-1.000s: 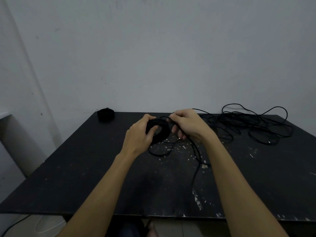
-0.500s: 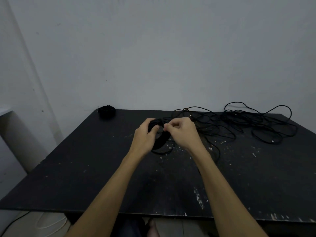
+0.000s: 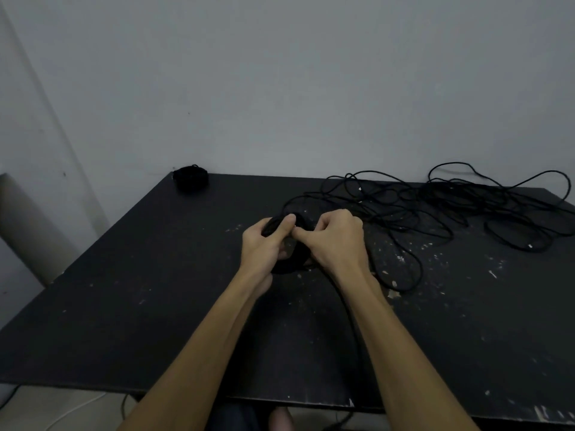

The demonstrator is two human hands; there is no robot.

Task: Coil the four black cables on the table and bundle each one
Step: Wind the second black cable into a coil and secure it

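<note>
Head camera view, looking down on a black table (image 3: 155,306) flecked with pale chips, set against a grey wall (image 3: 280,88). At about ten o'clock, in the far left corner of the table, a finished black cable bundle (image 3: 190,178) is seen lying alone. At the centre, a partly wound cable coil (image 3: 292,259) is held between both hands. The left hand (image 3: 267,244) is curled round the coil's left side, its thumb laid across the top. The right hand (image 3: 336,241) is closed beside it, fingers curled, with the coil's upper strand pinched at thumb and fingertip. From two to three o'clock, loose black cables (image 3: 435,209) are spread in a tangle over the far right of the table, one strand trailing back past the right wrist.
</note>
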